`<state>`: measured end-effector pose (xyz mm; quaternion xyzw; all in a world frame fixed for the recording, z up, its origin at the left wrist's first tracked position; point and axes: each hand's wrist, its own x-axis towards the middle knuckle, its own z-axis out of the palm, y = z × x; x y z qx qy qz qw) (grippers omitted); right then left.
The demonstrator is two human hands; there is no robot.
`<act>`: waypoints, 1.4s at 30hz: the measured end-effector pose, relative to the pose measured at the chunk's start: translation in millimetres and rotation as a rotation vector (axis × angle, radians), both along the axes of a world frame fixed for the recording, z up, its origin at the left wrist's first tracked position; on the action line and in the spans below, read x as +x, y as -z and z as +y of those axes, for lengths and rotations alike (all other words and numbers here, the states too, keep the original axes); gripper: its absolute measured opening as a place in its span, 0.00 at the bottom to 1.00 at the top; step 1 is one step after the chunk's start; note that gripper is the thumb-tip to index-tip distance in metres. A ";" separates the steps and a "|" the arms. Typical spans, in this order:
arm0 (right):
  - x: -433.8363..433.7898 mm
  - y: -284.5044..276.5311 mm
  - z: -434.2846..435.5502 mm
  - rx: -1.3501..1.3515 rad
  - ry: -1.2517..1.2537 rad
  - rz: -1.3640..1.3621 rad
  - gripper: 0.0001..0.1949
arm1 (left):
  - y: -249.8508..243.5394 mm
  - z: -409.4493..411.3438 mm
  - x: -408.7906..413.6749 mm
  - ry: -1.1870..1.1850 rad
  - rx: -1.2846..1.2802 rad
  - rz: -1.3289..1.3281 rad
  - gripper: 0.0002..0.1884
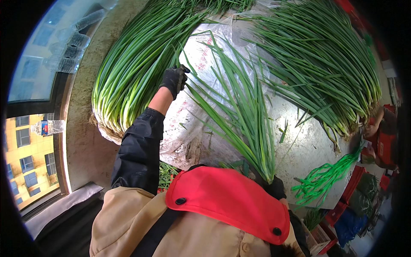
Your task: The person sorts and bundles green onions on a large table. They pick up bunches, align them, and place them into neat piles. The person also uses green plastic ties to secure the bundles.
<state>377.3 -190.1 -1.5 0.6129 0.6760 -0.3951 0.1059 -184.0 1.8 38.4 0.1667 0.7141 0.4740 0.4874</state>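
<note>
My left hand [175,80], in a black glove, is at the inner edge of the large heap of green onions [138,70], its fingers curled near leaf tips; what it grips cannot be made out. A small bunch of green onions [247,128] fans out over the table, leaves away from me. Its pale lower ends are in my right hand [275,189], also black-gloved and partly hidden by the bunch and the red flap of my clothing. Clear plastic sheeting [205,93] with red writing lies under the leaves.
Another large heap of green onions [321,61] lies at the right. Green plastic ties [327,180] hang at the table's right corner. Plastic bottles [69,51] stand by the window at left. Another person's hand [372,128] is at far right, near red crates [353,186].
</note>
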 end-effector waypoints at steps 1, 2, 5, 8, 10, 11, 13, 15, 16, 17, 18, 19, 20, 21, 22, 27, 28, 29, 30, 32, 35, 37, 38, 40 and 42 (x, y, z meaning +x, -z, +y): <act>-0.8 -0.3 -0.1 0.014 -0.002 0.007 0.22 | -2.9 0.8 -3.5 0.013 0.009 0.023 0.11; -1.2 -2.2 0.5 0.018 -0.002 0.002 0.22 | -8.4 2.1 -10.5 -0.044 0.040 0.189 0.10; -4.8 -15.2 4.3 0.015 0.017 0.031 0.22 | 5.9 -2.8 -81.7 0.142 0.120 0.845 0.22; -7.3 -25.7 4.6 0.008 0.107 0.138 0.21 | -35.2 -27.6 -56.0 0.485 0.123 1.555 0.40; -11.6 -49.7 10.8 0.035 0.164 0.187 0.19 | -83.5 -50.9 9.3 0.919 -0.127 1.057 0.32; -16.5 -62.3 16.0 -0.050 0.261 0.247 0.17 | -88.2 -63.2 27.9 1.115 -0.236 0.742 0.28; -26.5 -85.3 31.3 -0.224 0.452 0.374 0.14 | -36.0 -112.8 75.2 1.146 0.063 -0.113 0.17; -43.7 -117.4 49.8 -0.371 0.449 0.500 0.10 | -29.5 -131.2 140.3 1.379 0.181 -0.288 0.18; -56.7 -136.5 58.5 -0.441 0.503 0.547 0.10 | -11.3 -139.1 165.5 1.412 0.468 -0.252 0.20; -66.6 -148.9 65.3 -0.506 0.557 0.593 0.10 | -12.5 -142.7 189.4 1.268 0.436 -0.518 0.21; -71.5 -153.3 67.6 -0.509 0.523 0.613 0.10 | -13.5 -145.5 213.7 1.118 0.409 -0.784 0.23; -74.2 -155.5 69.0 -0.516 0.483 0.638 0.11 | -26.7 -145.8 233.9 0.730 0.020 -1.271 0.25; -77.5 -158.0 70.5 -0.523 0.443 0.662 0.12 | -5.5 -142.1 246.1 0.633 0.014 -1.281 0.27; -83.7 -161.2 72.2 -0.477 0.406 0.660 0.12 | -6.0 -132.3 256.1 0.483 0.046 -1.313 0.24; -92.0 -164.5 73.0 -0.435 0.367 0.654 0.12 | -7.5 -128.1 257.9 0.377 0.077 -1.375 0.23; -101.0 -154.8 79.0 -0.393 0.324 0.690 0.14 | -13.3 -104.8 256.7 0.293 0.175 -1.308 0.19; -100.3 -148.1 82.1 -0.252 0.231 0.650 0.15 | -19.2 -99.7 255.3 0.342 0.192 -1.258 0.19; -99.2 -137.5 86.1 -0.113 0.137 0.606 0.15 | -26.6 -97.0 253.8 0.389 0.211 -1.208 0.18; -98.0 -127.6 87.6 0.022 0.041 0.561 0.16 | -45.1 -95.9 247.5 0.442 0.078 -1.072 0.18; -100.0 -116.5 87.5 -0.009 0.107 0.378 0.16 | -45.2 -103.5 229.6 0.779 -0.045 -0.631 0.19; -110.8 -103.4 85.3 0.156 -0.051 0.154 0.15 | -38.0 -122.3 221.1 0.866 0.352 0.002 0.17; -117.1 -99.8 80.9 0.215 -0.104 0.135 0.16 | -72.1 -120.0 227.5 0.745 0.278 0.030 0.16; -119.8 -96.2 78.2 0.351 -0.180 0.130 0.16 | -51.2 -117.5 236.5 0.635 0.413 0.124 0.14; -121.7 -89.3 73.7 0.625 -0.326 0.114 0.15 | -59.1 -111.5 245.8 0.659 0.337 -0.077 0.14; -125.9 -88.2 70.7 0.569 -0.316 0.111 0.16 | -68.3 -111.9 249.9 0.646 0.315 -0.221 0.12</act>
